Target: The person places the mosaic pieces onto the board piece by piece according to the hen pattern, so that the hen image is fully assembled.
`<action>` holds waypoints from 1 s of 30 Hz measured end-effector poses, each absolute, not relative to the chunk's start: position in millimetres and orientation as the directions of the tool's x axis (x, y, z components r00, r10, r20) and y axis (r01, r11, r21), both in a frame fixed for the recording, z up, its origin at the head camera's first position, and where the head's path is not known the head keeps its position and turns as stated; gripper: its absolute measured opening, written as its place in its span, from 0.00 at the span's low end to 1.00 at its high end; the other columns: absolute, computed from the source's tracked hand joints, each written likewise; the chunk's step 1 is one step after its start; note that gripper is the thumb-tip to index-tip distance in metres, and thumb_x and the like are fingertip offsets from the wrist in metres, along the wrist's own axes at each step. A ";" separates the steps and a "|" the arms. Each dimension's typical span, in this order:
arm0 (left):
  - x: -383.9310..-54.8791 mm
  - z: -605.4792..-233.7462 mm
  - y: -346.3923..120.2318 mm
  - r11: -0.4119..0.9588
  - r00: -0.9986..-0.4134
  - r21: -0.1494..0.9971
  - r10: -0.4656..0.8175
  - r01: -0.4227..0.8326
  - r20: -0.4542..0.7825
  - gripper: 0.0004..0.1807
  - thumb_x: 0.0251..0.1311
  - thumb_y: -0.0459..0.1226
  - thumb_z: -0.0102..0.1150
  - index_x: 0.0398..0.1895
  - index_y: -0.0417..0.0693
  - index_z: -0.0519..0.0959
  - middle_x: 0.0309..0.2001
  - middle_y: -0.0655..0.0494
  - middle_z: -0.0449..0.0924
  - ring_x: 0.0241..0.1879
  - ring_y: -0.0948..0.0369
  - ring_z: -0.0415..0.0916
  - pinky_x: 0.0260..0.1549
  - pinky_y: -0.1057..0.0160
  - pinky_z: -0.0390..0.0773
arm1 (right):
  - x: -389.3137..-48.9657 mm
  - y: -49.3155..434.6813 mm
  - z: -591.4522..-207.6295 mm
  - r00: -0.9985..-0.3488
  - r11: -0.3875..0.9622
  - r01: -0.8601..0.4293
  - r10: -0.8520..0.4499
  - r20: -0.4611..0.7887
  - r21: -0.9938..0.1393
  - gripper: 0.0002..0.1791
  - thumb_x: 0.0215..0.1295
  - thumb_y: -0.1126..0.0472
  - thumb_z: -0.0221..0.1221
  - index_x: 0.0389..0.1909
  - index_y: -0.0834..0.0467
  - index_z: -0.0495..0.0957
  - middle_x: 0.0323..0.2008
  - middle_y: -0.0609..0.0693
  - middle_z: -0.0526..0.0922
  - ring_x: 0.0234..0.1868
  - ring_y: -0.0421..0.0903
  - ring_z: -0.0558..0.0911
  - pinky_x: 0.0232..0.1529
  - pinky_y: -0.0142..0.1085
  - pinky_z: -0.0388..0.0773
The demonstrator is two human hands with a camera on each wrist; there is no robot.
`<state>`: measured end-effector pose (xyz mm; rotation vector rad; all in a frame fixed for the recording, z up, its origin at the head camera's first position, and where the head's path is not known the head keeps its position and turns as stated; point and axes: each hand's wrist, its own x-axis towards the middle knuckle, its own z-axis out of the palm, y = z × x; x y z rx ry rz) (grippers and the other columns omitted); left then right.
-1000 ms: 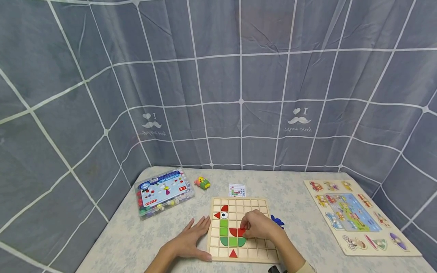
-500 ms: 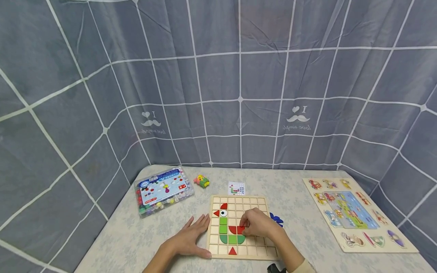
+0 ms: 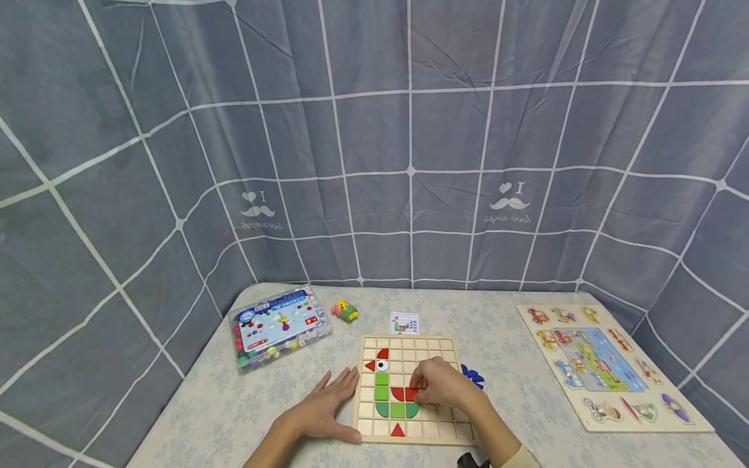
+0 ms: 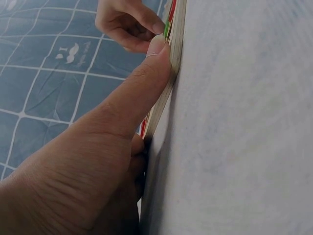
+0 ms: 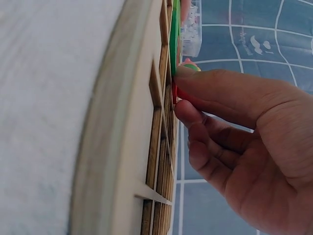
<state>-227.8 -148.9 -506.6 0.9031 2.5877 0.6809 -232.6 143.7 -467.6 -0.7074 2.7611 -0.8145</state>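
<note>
Red piece [image 3: 411,394] sits in the lower middle of the head view, near the centre of the board [image 3: 430,431]. The right grip [image 3: 441,382] is narrow, thumb and forefinger pinching the piece; whether it lies fully level, we cannot tell.

To seat it well, we would line its straight sides up with the ridges, press lightly from above and let go only once it is flat, since a tilted corner could catch. We can brace the board with the left grip [image 3: 324,409], which lies with fingers spread along the left edge, thumb touching near the lower left corner.

Our piece looks flat and plain red, its right part hidden by fingers. Just left of it lies a red twin [image 3: 397,394], curved at its lower left; below is a green row, a square between two rounded, darker pieces.

Farther out on the tabletop [image 3: 491,331], we see a card [image 3: 404,323] just above the board, blue pieces [image 3: 471,376] just right of it, a toy [image 3: 344,311] and a box [image 3: 281,327] toward the left, and a puzzle [image 3: 660,393] at lower right.
</note>
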 end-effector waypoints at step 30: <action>-226.7 -503.1 -149.2 0.678 -0.743 0.529 0.658 0.511 -0.125 0.61 0.47 0.64 0.66 0.76 0.40 0.50 0.78 0.46 0.46 0.78 0.46 0.42 0.74 0.37 0.38 | -212.5 199.0 -466.6 -0.873 0.682 -0.314 -0.481 -0.082 -0.660 0.05 0.52 0.64 0.70 0.30 0.56 0.84 0.26 0.42 0.82 0.26 0.33 0.75 0.27 0.28 0.75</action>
